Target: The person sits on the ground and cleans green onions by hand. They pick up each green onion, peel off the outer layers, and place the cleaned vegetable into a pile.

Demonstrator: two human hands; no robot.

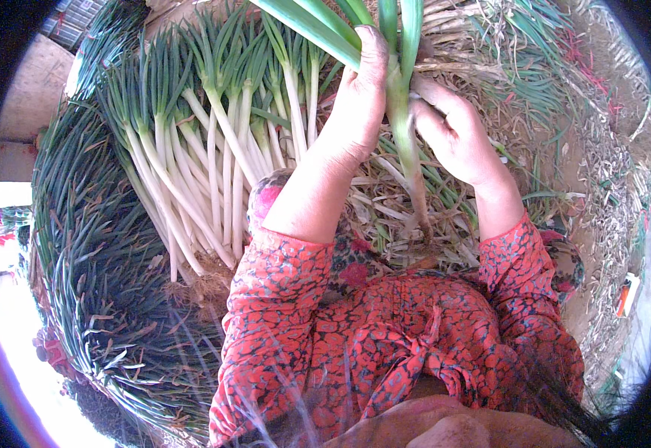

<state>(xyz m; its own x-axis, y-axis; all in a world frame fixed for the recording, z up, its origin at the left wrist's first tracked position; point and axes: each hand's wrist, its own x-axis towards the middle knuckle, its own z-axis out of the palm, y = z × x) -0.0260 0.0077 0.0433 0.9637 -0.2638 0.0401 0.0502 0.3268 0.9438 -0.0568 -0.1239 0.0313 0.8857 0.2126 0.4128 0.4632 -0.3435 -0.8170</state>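
A large green onion (404, 131) hangs before me with its leaves up and its dirt-browned root end down. My left hand (367, 92) grips it where the green leaves fan out, thumb pointing up along them. On the other side, my right hand (451, 126) has its fingers against the upper stalk, just under the leaf fork; the fingertips are partly hidden behind it. To the left of my left forearm lies a row of clean, white-stemmed green onions (227, 151), with their brown roots (205, 280) towards me.
A big heap of green onions with dark leaves (118, 241) curves along the left. Dry stripped leaves (387, 207) litter the ground under my hands. Unpeeled onions (460, 33) lie at the far side, near red ties (583, 61). An orange-and-white object (628, 295) is at right.
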